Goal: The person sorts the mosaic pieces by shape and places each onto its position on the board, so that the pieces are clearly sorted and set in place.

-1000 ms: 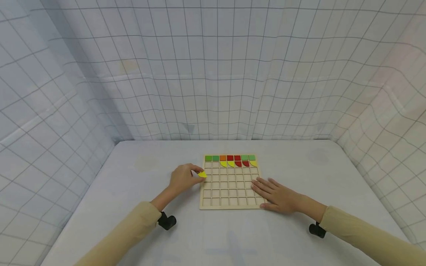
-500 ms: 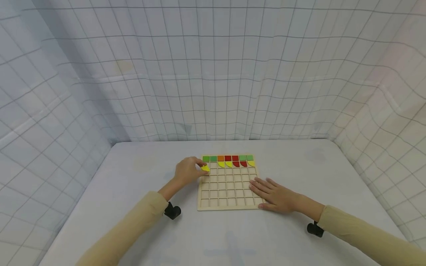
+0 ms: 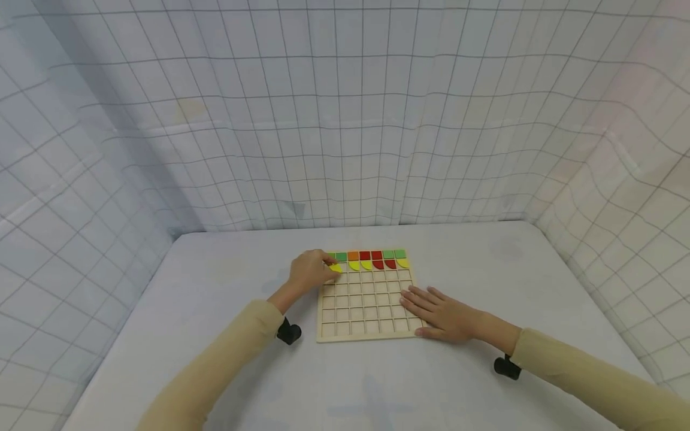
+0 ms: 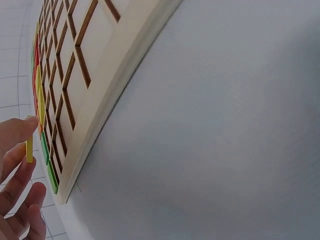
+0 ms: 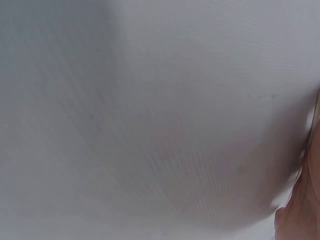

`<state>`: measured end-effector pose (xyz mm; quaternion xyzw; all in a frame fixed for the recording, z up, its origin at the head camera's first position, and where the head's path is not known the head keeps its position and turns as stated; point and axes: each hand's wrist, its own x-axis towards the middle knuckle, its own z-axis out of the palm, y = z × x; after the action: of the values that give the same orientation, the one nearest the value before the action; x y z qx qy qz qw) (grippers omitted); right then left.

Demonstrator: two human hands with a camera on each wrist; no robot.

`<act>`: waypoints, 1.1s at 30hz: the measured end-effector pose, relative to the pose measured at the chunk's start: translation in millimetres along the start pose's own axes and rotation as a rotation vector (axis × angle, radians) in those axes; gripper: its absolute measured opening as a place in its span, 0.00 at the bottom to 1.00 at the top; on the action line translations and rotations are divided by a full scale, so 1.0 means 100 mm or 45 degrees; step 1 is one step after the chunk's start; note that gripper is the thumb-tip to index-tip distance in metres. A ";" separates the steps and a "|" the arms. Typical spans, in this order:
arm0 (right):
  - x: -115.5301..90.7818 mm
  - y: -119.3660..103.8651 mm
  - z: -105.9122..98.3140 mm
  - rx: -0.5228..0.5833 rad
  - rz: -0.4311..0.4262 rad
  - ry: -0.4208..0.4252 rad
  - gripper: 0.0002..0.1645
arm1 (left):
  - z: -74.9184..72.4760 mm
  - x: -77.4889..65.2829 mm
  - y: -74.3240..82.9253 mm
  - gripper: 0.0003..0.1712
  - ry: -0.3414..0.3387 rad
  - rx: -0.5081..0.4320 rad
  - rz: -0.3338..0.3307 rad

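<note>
A pale wooden grid board (image 3: 356,338) lies on the table. My left hand (image 3: 311,270) pinches a flat yellow quarter-circle tile (image 3: 336,268) between thumb and fingers, over the board's far left cells. The left wrist view shows the thin yellow tile (image 4: 29,149) edge-on between the fingertips, close above the board. Green, orange and red square tiles (image 3: 371,255) fill the far row. Below them in the second row sit yellow and red quarter-circle tiles (image 3: 377,264). My right hand (image 3: 444,314) rests flat with straight fingers on the board's near right corner.
The white table (image 3: 232,263) extends around the board. Beyond its far edge and at both sides hang white curtains (image 3: 345,149) with a dark grid pattern. A small black wrist camera (image 3: 289,332) sits under the left sleeve, another black camera (image 3: 507,367) under the right.
My left hand has moved away from me, carrying the yellow tile from beside the board's left edge to its far left cells. The right hand stays put on the board.
</note>
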<state>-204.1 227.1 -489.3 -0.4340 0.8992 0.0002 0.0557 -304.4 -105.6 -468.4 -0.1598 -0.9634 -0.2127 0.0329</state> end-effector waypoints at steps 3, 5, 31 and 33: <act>-0.01 -0.01 -0.03 0.007 0.000 0.000 0.41 | 0.03 0.06 0.03 0.17 -0.016 0.012 0.001; 0.00 -0.02 -0.04 0.016 0.004 -0.008 0.41 | 0.03 0.08 0.04 0.17 -0.025 0.019 -0.003; 0.01 0.03 0.03 -0.022 -0.002 -0.007 0.41 | 0.04 0.18 0.10 0.16 -0.134 0.111 0.054; 0.00 0.03 0.02 -0.024 -0.003 -0.008 0.41 | 0.04 0.18 0.10 0.16 -0.130 0.113 0.060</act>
<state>-206.3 228.7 -491.9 -0.4357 0.8984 0.0102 0.0545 -318.2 -89.9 -465.6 -0.1914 -0.9683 -0.1607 -0.0042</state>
